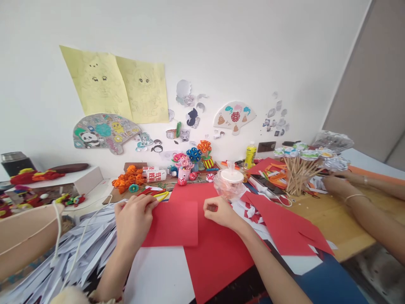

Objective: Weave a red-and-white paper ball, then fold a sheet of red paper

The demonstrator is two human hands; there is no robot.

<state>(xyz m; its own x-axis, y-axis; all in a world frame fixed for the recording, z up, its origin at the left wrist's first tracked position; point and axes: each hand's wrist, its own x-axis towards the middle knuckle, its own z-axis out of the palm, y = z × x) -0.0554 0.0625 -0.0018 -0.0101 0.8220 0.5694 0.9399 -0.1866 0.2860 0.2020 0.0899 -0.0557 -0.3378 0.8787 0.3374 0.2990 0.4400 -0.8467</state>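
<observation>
My left hand (135, 217) pinches the upper left part of a small red paper rectangle (177, 223). That piece lies over a larger red paper sheet (218, 257) and partly over white paper (160, 274). To the right of the small piece, my right hand (221, 212) is curled with thumb and forefinger together, apart from the piece and above the larger sheet. I see nothing between its fingers. A lidded plastic cup (232, 177) stands just behind my right hand. Scissors with yellow handles (162, 196) lie beyond my left hand.
Folded white paper strips (91, 245) are heaped at left, beside a beige bag (28, 228). More red paper (284, 228) lies at right. Behind it stands a bunch of sticks with paper flowers (297, 169). Another person's hands (338, 185) reach in at far right. Small craft flowers (194, 155) line the wall.
</observation>
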